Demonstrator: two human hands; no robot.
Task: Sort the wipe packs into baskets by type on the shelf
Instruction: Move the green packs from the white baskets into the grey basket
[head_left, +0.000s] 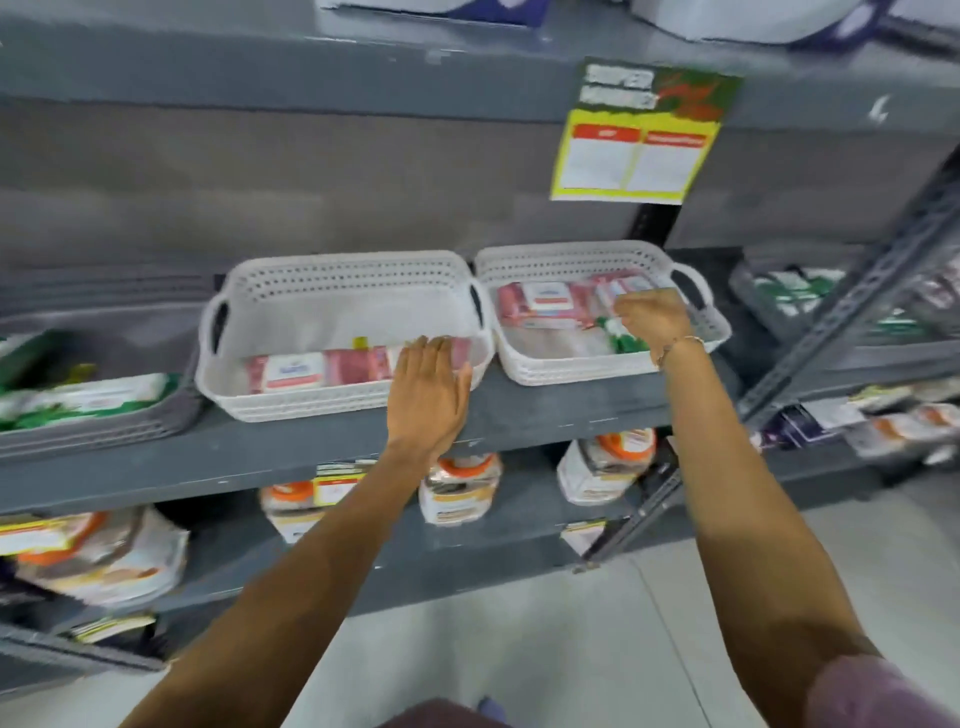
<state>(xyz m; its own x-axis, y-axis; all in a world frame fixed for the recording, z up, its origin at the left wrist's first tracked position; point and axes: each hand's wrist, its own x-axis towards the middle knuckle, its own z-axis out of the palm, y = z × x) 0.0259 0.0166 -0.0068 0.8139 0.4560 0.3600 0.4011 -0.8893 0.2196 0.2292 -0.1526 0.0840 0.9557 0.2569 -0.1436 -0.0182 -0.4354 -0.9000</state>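
Two white perforated baskets stand side by side on the grey shelf. The left basket (270, 291) holds pink wipe packs (322, 370) along its front wall. My left hand (428, 395) lies flat and open against that basket's front right rim, holding nothing. The right basket (571, 254) holds pink packs (540, 304) at the back and a green wipe pack (621, 338) near the front. My right hand (654, 319) reaches into this basket with its fingers curled on the green pack, which it partly hides.
A grey basket (104, 431) with green packs sits at the far left, and another grey basket (769, 317) with green packs stands at the right behind a slanted metal brace (852, 322). A yellow price sign (639, 156) hangs above. Bagged goods fill the lower shelf.
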